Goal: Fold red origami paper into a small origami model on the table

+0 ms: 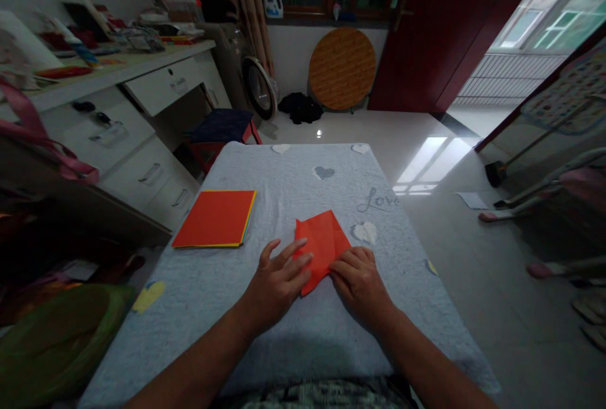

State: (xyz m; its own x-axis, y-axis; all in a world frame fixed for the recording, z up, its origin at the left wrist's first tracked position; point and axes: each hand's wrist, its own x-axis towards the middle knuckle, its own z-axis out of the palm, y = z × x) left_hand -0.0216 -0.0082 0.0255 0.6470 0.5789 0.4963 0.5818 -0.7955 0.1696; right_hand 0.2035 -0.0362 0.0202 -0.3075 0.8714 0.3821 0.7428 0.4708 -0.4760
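Note:
A folded sheet of orange-red paper (322,238) lies on the cloth-covered table in front of me, with crease lines showing across it. My left hand (280,279) rests over its left edge, fingers spread and touching the paper. At the paper's lower right edge, my right hand (360,276) has its fingers bent together, pinching the edge. The fingertips of that hand partly hide the corner. To the left lies a stack of coloured paper (215,218), red on top, with yellow and blue edges peeking out.
A pale blue cloth with heart patterns covers the table (284,175). Beyond its far left corner stands a stool (222,125). A white desk (127,93) with drawers is at the left, and a green basket (61,339) sits at the lower left.

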